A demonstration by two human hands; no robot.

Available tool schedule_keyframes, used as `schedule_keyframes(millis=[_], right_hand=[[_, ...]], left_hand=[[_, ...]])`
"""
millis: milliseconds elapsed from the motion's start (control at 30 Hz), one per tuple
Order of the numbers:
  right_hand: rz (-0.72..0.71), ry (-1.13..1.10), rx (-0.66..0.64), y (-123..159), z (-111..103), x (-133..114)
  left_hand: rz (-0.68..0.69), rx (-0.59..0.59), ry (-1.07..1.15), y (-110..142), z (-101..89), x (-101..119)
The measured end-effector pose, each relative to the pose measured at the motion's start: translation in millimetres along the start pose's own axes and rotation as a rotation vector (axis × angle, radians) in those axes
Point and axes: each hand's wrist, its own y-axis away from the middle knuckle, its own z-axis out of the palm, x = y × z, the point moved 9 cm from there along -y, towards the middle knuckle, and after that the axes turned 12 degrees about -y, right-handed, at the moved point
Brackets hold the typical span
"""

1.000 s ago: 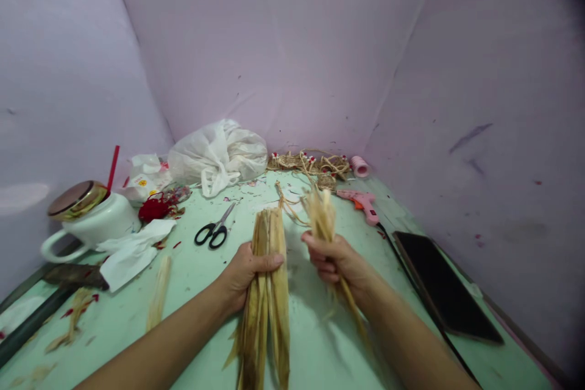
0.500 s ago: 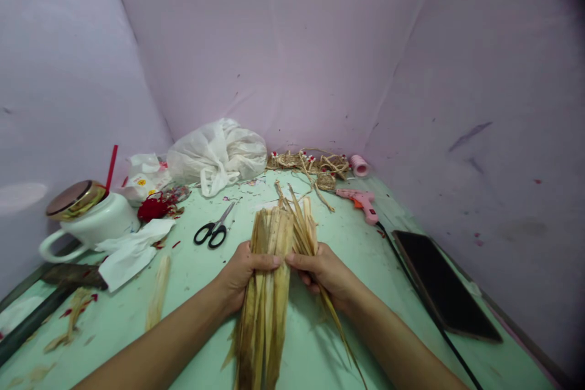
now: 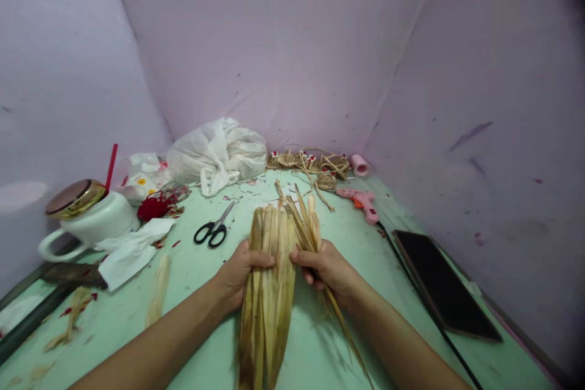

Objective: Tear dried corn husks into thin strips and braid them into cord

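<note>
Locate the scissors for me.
In the head view, the scissors lie on the table left of centre, just beyond the left hand and right of the tissue.

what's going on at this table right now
A person is holding dry, straw-coloured leaf strips in both bare hands over a green table. The left hand grips a wide bundle, thumb across its front. The right hand holds a thinner bunch close beside it, with the thumb at the wide bundle's edge. Scissors lie on the table to the left, and a pink glue gun lies to the right, neither in hand.
</note>
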Motion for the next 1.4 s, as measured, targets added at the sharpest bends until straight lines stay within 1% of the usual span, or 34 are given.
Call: schedule_keyframes(millis=[100,200,267,367,500,667,867,933,1033,1067,1200,1333,1400], right_hand=[[-0.007,0.007,-0.008,1,2,-1],[-0.015,0.015,-0.044,1,7,-1],[-0.020,0.011,-0.056,1,8,-1],[-0.026,0.001,-0.040,1,6,-2],[-0.006,0.028,-0.044,1,5,0],[0.002,0.080,-0.002,0,4,2],[-0.010,0.112,0.023,-1,4,5],[-0.015,0.116,0.012,-2,5,6],[-0.007,0.055,-0.031,-1,10,10],[-0.006,0.027,-0.045,-1,11,10],[0.003,-0.067,-0.067,-1,13,9],[-0.019,-0.199,-0.011,-2,3,3],[0.008,-0.283,-0.010,-1,0,4]], left_hand=[[-0.006,-0.020,-0.009,0,2.8,0],[0.018,-0.057,-0.032,0,7.4,1],[0.023,-0.039,-0.049,-2,6.5,1],[0.003,0.016,-0.061,-3,2.6,-3],[0.029,0.047,-0.052,-2,2.6,-1],[0.048,0.019,-0.081,0,8.1,0],[0.083,0.056,-0.151,0,3.2,1],[0.085,0.028,-0.161,0,5.2,0],[0.093,-0.082,-0.148,1,14.8,-1],[0.098,-0.098,-0.140,1,16.0,-1],[0.096,-0.066,-0.093,1,12.0,1],[0.063,-0.026,-0.049,0,6.9,2],[0.045,-0.005,-0.024,-1,4.1,2]])
